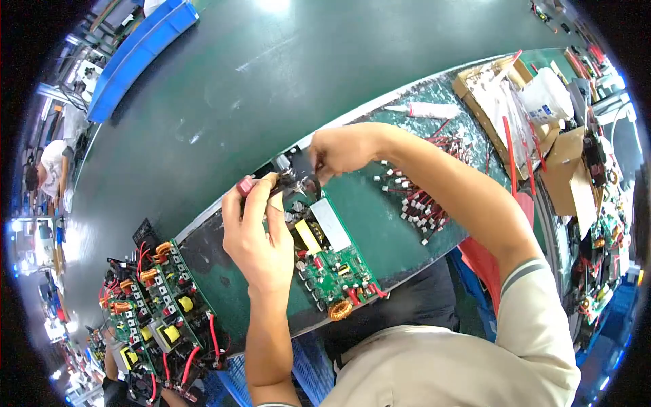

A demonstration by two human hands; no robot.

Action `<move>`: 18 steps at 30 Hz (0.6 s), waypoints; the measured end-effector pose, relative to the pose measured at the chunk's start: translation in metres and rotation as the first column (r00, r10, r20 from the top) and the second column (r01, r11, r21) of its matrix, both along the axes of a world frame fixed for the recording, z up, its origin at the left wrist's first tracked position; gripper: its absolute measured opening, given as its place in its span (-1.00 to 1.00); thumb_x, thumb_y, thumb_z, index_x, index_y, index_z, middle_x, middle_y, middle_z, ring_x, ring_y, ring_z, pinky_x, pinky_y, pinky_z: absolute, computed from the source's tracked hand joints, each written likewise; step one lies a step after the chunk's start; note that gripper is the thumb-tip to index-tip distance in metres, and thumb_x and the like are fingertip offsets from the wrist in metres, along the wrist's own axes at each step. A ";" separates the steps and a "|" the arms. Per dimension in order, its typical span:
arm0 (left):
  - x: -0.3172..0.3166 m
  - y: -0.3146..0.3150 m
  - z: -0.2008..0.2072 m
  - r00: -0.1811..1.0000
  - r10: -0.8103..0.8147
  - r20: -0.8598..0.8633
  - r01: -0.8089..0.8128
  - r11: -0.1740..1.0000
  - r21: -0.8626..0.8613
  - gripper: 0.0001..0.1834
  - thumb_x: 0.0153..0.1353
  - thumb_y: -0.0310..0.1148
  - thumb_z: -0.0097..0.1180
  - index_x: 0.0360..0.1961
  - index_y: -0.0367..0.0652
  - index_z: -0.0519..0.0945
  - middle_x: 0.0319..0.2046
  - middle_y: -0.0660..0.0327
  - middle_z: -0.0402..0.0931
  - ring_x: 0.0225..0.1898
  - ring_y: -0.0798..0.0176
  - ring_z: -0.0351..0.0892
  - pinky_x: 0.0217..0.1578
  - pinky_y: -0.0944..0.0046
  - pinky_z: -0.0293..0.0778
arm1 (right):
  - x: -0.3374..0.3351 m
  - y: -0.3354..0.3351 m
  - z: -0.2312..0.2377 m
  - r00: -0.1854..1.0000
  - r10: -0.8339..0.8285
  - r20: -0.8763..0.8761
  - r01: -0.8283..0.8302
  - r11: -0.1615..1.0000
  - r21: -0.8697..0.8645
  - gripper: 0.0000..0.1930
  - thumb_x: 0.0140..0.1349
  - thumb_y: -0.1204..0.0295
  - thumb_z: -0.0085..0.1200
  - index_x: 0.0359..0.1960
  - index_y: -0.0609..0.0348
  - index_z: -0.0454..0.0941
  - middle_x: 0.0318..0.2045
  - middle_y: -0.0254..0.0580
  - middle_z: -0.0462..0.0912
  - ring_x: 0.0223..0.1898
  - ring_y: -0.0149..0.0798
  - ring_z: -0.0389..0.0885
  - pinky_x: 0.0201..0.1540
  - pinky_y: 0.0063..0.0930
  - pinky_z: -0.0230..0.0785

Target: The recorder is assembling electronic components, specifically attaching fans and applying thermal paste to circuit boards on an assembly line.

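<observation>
A green circuit board (342,271) lies on the bench before me, with a silver heat sink plate (331,225), a yellow-wrapped transformer (307,237) and a copper-wound coil (340,310) at its near edge. My left hand (261,234) is at the board's far end, fingers bent around dark parts there. A pinkish-red piece (245,185) sticks out between its fingers; what it belongs to is hidden. Just right of it, my right hand (344,152) is closed in a pinch over the same end, beside a dark lead. What the right fingertips hold is too small to name.
Several populated circuit boards (159,298) with red wires stand at the left. Red leads with white connectors (424,207) lie under my right forearm, a glue tube (426,110) beyond. A cardboard box (488,85) and white tub (548,96) occupy the right; a blue bin (139,57) sits far left.
</observation>
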State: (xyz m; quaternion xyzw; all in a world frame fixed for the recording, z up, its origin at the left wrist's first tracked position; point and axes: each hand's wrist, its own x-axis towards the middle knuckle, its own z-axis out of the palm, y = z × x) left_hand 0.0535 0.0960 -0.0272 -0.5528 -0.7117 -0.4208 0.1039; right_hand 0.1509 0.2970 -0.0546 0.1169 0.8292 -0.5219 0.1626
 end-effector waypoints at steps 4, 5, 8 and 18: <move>-0.008 0.008 0.006 0.999 0.001 0.049 0.004 0.995 -0.101 -0.81 0.27 -0.47 0.20 -0.10 -0.22 0.66 -0.18 0.06 0.56 -0.15 0.04 0.60 -0.11 0.16 0.51 | 0.016 0.001 0.000 0.964 -0.245 0.102 0.265 0.903 -0.337 -0.84 0.15 0.54 0.28 -0.24 0.36 0.68 -0.35 -0.17 0.70 -0.35 -0.34 0.67 -0.26 -0.46 0.57; -0.009 0.010 0.006 0.998 0.010 0.067 -0.001 0.991 -0.130 -0.80 0.27 -0.42 0.22 -0.09 -0.18 0.67 -0.16 0.06 0.56 -0.12 0.02 0.61 -0.12 0.14 0.53 | 0.017 0.000 -0.001 0.945 -0.297 0.136 0.326 0.839 -0.436 -0.82 0.16 0.51 0.31 -0.25 0.38 0.68 -0.35 -0.15 0.71 -0.35 -0.31 0.70 -0.24 -0.47 0.62; -0.010 0.014 0.009 0.997 0.006 0.083 0.006 0.990 -0.141 -0.80 0.28 -0.41 0.21 -0.09 -0.18 0.66 -0.17 0.07 0.56 -0.14 0.02 0.61 -0.12 0.16 0.52 | 0.018 0.000 -0.002 0.946 -0.289 0.146 0.324 0.826 -0.462 -0.84 0.18 0.54 0.29 -0.26 0.40 0.67 -0.34 -0.10 0.71 -0.32 -0.27 0.73 -0.17 -0.47 0.65; -0.010 0.017 0.009 0.995 0.020 0.102 -0.004 0.988 -0.154 -0.81 0.29 -0.39 0.20 -0.10 -0.18 0.65 -0.19 0.07 0.55 -0.18 0.01 0.60 -0.16 0.13 0.50 | 0.018 0.002 -0.001 0.950 -0.266 0.160 0.310 0.849 -0.427 -0.85 0.17 0.47 0.32 -0.29 0.30 0.69 -0.43 -0.27 0.67 -0.47 -0.42 0.61 -0.39 -0.61 0.44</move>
